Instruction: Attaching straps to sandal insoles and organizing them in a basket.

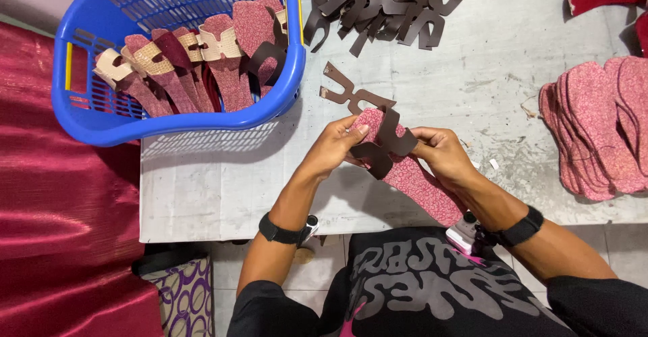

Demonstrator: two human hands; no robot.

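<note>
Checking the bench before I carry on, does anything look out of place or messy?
One brown strap piece lies alone on the table, apart from the strap pile. Small scraps dot the scuffed top.

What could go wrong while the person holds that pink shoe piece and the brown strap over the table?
The brown strap is only pinched by the left hand and right hand, so it might slide crooked on the pink insole. The insole's lower end hangs past the table edge, so if it slips it could drop to the floor. Another brown strap piece lies right behind the hands and might get nudged.
</note>
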